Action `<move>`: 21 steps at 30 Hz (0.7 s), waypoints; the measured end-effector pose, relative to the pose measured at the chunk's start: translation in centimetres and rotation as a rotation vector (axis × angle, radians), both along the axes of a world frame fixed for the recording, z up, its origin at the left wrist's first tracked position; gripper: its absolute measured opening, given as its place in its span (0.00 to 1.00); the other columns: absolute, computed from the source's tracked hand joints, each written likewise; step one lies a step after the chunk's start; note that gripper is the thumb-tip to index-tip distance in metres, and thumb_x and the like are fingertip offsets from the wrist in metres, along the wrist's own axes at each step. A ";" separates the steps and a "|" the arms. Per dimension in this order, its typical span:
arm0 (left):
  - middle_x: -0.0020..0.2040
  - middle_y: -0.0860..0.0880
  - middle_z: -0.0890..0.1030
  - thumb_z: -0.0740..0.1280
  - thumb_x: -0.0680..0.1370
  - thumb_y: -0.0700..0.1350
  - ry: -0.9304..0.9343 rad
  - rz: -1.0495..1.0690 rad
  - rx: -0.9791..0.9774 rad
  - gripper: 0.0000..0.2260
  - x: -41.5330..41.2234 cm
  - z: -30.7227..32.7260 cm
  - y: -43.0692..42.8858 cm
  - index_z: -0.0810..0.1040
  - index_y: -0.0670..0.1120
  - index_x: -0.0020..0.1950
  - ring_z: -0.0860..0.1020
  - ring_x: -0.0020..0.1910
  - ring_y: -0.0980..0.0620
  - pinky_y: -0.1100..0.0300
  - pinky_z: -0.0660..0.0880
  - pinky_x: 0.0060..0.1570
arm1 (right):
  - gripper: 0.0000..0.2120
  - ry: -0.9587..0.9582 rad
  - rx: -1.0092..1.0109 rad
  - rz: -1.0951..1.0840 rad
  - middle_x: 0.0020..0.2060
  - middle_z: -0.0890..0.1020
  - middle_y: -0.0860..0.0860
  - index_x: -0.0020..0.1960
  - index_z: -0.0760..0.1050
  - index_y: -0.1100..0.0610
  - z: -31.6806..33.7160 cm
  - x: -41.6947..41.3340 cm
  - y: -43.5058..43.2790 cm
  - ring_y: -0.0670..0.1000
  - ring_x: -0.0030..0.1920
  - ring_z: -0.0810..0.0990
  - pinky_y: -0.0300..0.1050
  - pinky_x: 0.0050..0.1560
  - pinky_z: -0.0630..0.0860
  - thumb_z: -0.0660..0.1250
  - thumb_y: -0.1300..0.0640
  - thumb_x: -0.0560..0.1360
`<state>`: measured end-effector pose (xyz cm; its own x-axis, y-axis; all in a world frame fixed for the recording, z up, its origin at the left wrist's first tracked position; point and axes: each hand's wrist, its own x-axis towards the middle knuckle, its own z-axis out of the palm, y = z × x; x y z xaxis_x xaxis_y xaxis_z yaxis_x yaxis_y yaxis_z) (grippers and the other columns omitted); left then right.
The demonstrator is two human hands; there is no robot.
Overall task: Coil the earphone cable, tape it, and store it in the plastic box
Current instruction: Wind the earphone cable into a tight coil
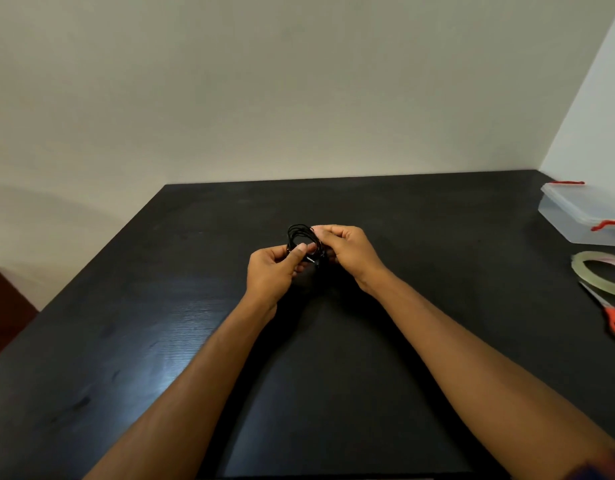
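Black on black in the head view: the earphone cable (pixel 301 237) is a small bundle of loops held just above the middle of the dark table (pixel 437 237), caught between both hands. The left hand (pixel 275 268) pinches the near-left side of the coil between thumb and curled fingers. The right hand (pixel 347 252) grips the right side, its fingers curled over the strands. Something pale, perhaps the plug, pokes out beneath the loops, too small to tell.

The plastic box (pixel 573 213), lid on with red clasps, stands at the far right, well apart from the hands. The tape roll (pixel 578 266) lies just in front of it, and orange-handled scissors (pixel 611 315) lie nearer the person.

The likely trouble is the reach for the tape. One hand must let go, and springy loops held at a single point may fan open or shed a loose end. The closed lid will demand a free hand too.
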<state>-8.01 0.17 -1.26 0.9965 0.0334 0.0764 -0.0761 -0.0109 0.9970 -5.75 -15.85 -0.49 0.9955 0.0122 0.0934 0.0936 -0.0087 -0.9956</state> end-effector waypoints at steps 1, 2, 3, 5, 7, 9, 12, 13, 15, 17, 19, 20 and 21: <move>0.33 0.53 0.83 0.72 0.79 0.47 -0.001 0.001 -0.001 0.06 0.0 0.0 0.0 0.87 0.47 0.46 0.77 0.32 0.62 0.66 0.75 0.37 | 0.12 0.016 0.042 0.028 0.42 0.88 0.52 0.58 0.84 0.55 0.1 0.0 -0.2 0.48 0.43 0.87 0.40 0.42 0.80 0.68 0.50 0.81; 0.33 0.52 0.83 0.72 0.79 0.47 -0.001 -0.002 0.001 0.06 0.1 -0.1 -0.1 0.87 0.47 0.47 0.77 0.32 0.61 0.65 0.75 0.37 | 0.13 0.019 0.066 0.052 0.43 0.88 0.52 0.59 0.84 0.54 0.2 -0.1 -0.2 0.48 0.43 0.86 0.41 0.43 0.81 0.68 0.48 0.80; 0.33 0.52 0.84 0.72 0.78 0.48 0.001 -0.005 0.003 0.07 0.1 -0.1 -0.1 0.87 0.46 0.47 0.78 0.32 0.61 0.64 0.75 0.37 | 0.14 0.013 0.074 0.066 0.43 0.88 0.52 0.59 0.84 0.53 0.2 -0.1 -0.3 0.48 0.44 0.86 0.42 0.46 0.80 0.69 0.47 0.79; 0.32 0.52 0.83 0.72 0.79 0.47 0.008 -0.003 0.004 0.07 0.2 -0.1 -0.2 0.86 0.46 0.45 0.77 0.31 0.61 0.64 0.75 0.37 | 0.13 -0.017 0.075 0.071 0.47 0.88 0.53 0.60 0.83 0.52 0.0 -0.2 -0.6 0.52 0.50 0.86 0.49 0.52 0.79 0.73 0.50 0.76; 0.31 0.52 0.82 0.72 0.79 0.46 0.019 -0.003 0.003 0.07 0.2 0.0 -0.2 0.86 0.46 0.43 0.77 0.31 0.60 0.63 0.75 0.38 | 0.14 -0.049 0.082 0.063 0.48 0.88 0.55 0.60 0.83 0.53 -0.2 -0.2 -0.7 0.56 0.54 0.86 0.53 0.57 0.80 0.76 0.56 0.74; 0.31 0.52 0.82 0.72 0.79 0.47 0.032 -0.001 0.017 0.08 0.2 0.0 -0.2 0.86 0.45 0.43 0.78 0.31 0.60 0.62 0.75 0.38 | 0.12 -0.055 0.094 0.036 0.48 0.88 0.55 0.56 0.85 0.55 -0.3 -0.3 -0.6 0.56 0.52 0.87 0.51 0.55 0.83 0.77 0.61 0.73; 0.31 0.51 0.82 0.71 0.79 0.47 0.038 -0.011 0.046 0.08 0.1 0.2 -0.3 0.86 0.44 0.44 0.78 0.31 0.60 0.63 0.75 0.37 | 0.09 -0.018 0.127 -0.021 0.46 0.88 0.54 0.51 0.86 0.55 -0.3 -0.4 -0.2 0.53 0.48 0.88 0.48 0.50 0.83 0.77 0.65 0.72; 0.31 0.51 0.82 0.71 0.79 0.47 0.035 -0.022 0.055 0.08 0.1 0.3 -0.5 0.86 0.44 0.44 0.78 0.31 0.60 0.63 0.75 0.37 | 0.09 -0.006 0.135 -0.041 0.45 0.88 0.55 0.50 0.86 0.56 -0.3 -0.5 -0.3 0.53 0.48 0.88 0.49 0.51 0.83 0.77 0.65 0.72; 0.32 0.51 0.82 0.71 0.79 0.47 0.036 -0.032 0.068 0.08 0.1 0.5 -0.9 0.86 0.44 0.44 0.78 0.31 0.60 0.63 0.75 0.37 | 0.08 0.012 0.139 -0.068 0.44 0.88 0.55 0.50 0.86 0.55 -0.2 -0.7 -0.8 0.53 0.48 0.88 0.50 0.53 0.84 0.77 0.65 0.72; 0.32 0.50 0.82 0.71 0.79 0.47 0.043 -0.044 0.080 0.08 0.0 0.6 -1.3 0.86 0.44 0.45 0.78 0.31 0.60 0.64 0.75 0.37 | 0.09 0.034 0.165 -0.082 0.44 0.88 0.55 0.49 0.86 0.55 0.0 -1.2 -1.3 0.53 0.47 0.88 0.47 0.51 0.84 0.77 0.65 0.72; 0.33 0.49 0.81 0.71 0.79 0.47 0.053 -0.065 0.088 0.09 0.0 0.9 -2.1 0.86 0.42 0.46 0.77 0.32 0.59 0.62 0.75 0.38 | 0.09 0.047 0.197 -0.115 0.43 0.88 0.56 0.50 0.86 0.55 0.1 -1.8 -2.0 0.52 0.45 0.88 0.43 0.46 0.83 0.76 0.66 0.72; 0.33 0.48 0.81 0.71 0.79 0.47 0.056 -0.080 0.091 0.09 -0.1 1.0 -2.8 0.85 0.41 0.46 0.77 0.32 0.58 0.62 0.75 0.39 | 0.10 0.042 0.207 -0.145 0.43 0.88 0.56 0.51 0.86 0.56 0.2 -2.2 -2.5 0.51 0.44 0.87 0.42 0.44 0.82 0.76 0.66 0.72; 0.33 0.48 0.81 0.71 0.79 0.47 0.061 -0.092 0.094 0.09 -0.1 1.2 -3.5 0.85 0.41 0.46 0.77 0.33 0.58 0.61 0.75 0.39 | 0.10 0.032 0.208 -0.177 0.44 0.88 0.56 0.52 0.86 0.57 0.2 -2.6 -3.1 0.51 0.44 0.87 0.42 0.44 0.82 0.76 0.67 0.72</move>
